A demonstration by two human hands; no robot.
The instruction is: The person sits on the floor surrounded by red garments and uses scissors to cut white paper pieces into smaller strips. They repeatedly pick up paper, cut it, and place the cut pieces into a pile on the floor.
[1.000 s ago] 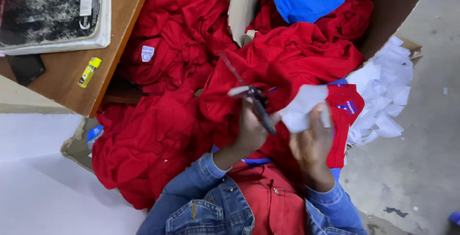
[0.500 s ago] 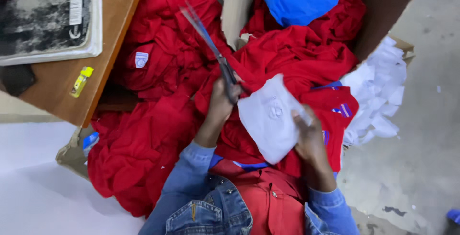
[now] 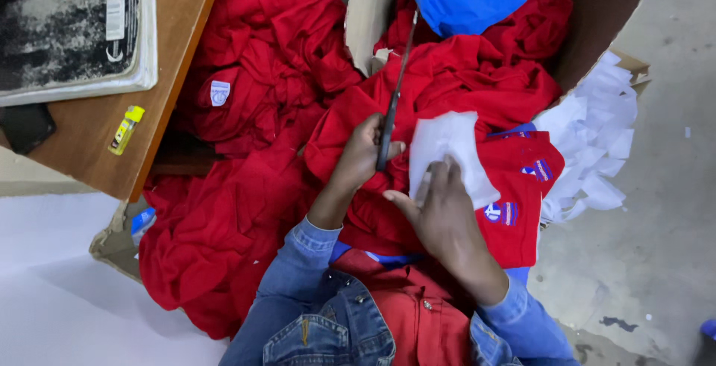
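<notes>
White patch (image 3: 447, 149) under right hand (image 3: 440, 209); left hand (image 3: 362, 153) w/ scissors (image 3: 394, 97).

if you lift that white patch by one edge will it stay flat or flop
The white patch would probably flop: it looks thin and already follows the bumps of the red garment under it. It seems very light, so a slight push could slide or crease it. The right hand rests fingers on it, perhaps to pin it down.

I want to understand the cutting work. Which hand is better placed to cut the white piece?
Probably the left hand: it already grips the scissors beside the white piece. The right hand only presses that piece flat.
</notes>
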